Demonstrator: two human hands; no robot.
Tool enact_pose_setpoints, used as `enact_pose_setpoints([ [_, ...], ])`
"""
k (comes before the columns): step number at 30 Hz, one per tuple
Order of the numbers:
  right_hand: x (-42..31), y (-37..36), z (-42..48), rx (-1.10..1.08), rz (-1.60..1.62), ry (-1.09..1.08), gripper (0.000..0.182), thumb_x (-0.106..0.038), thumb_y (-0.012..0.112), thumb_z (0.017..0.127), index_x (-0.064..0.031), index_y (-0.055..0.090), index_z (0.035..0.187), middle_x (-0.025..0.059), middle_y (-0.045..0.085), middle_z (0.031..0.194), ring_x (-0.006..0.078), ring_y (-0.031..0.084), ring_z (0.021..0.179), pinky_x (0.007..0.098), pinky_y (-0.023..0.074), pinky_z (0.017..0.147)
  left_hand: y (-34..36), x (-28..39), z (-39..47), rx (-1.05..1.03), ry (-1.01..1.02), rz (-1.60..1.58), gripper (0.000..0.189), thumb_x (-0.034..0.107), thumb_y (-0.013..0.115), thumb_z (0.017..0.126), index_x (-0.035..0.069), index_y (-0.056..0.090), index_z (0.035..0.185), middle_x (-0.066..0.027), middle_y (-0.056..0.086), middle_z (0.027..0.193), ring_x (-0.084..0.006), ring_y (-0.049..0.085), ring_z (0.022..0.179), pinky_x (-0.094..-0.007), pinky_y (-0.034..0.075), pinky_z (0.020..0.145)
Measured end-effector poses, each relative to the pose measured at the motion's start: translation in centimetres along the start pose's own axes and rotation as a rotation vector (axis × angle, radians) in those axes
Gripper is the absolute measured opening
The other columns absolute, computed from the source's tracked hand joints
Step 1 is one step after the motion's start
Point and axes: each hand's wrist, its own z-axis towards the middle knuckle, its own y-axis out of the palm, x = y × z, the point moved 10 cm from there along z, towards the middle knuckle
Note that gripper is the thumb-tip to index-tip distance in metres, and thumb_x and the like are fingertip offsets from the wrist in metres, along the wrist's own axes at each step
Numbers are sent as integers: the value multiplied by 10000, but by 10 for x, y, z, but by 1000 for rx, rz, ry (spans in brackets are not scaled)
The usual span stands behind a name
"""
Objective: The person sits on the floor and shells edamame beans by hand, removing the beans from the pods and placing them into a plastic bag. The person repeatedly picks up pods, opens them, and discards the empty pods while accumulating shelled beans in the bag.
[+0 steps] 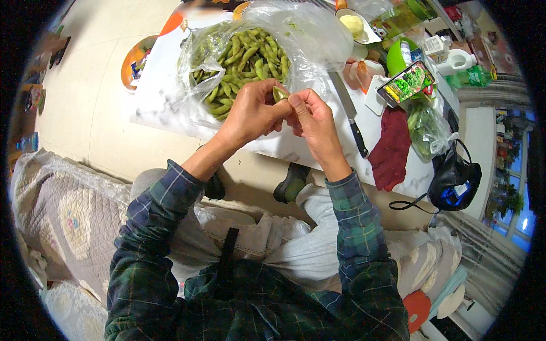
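Note:
Between my two hands is a green soybean pod (279, 93), which looks split along one side. My left hand (259, 110) grips it from the left with thumb and fingers. My right hand (312, 119) pinches its right end, the fingertips of both hands almost meeting. Just beyond them lies a clear plastic bag (313, 38), spread wide and heaped with green soybean pods (251, 55). My left hand partly covers the near side of the heap. Whether beans are inside the held pod is too small to tell.
Right of my hands, a kitchen knife (346, 100) lies on the marble-patterned table (158, 93), beside a dark red cloth (390, 149). A propped phone (406, 83), a bagged green vegetable (426, 128) and a white dish (362, 27) stand farther right. A black bag (454, 179) hangs at the right edge.

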Motion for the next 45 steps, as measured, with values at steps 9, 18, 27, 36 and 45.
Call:
enact_pose_setpoints([
  [9,-12,13,0,-149,177,8,190,-201,497,931,-55,445,1041,65,563,768,42,402,552,164,337,471,-15,-15,4,-10,-140,-341,74,104,553,820,40,544,856,-25,559,642,-52,445,444,-172,265,363],
  [18,-14,11,-4,-189,291,45,256,-281,562,898,-83,432,992,70,564,693,38,391,509,158,308,430,-5,8,-2,-141,-49,-262,240,82,534,826,2,585,1047,-52,606,813,-93,558,668,-212,438,524],
  [27,-17,3,-2,-153,170,-6,245,-287,597,876,-94,474,963,22,550,619,12,373,456,142,257,398,-3,6,-4,-173,-37,-24,141,155,607,826,26,634,875,-13,580,672,-70,523,577,-201,406,486],
  [36,-6,8,1,-92,293,33,253,-300,598,874,-87,491,961,7,531,631,22,405,494,150,283,407,-6,-8,0,-138,-84,-156,113,147,609,815,34,612,808,9,547,615,-53,459,509,-198,336,443],
  [45,28,8,6,-65,301,113,198,-148,468,925,-16,511,1067,21,558,825,84,503,648,232,442,579,-6,26,-11,127,461,784,148,94,645,738,-6,539,765,-143,577,686,-275,570,601,-329,445,551],
])
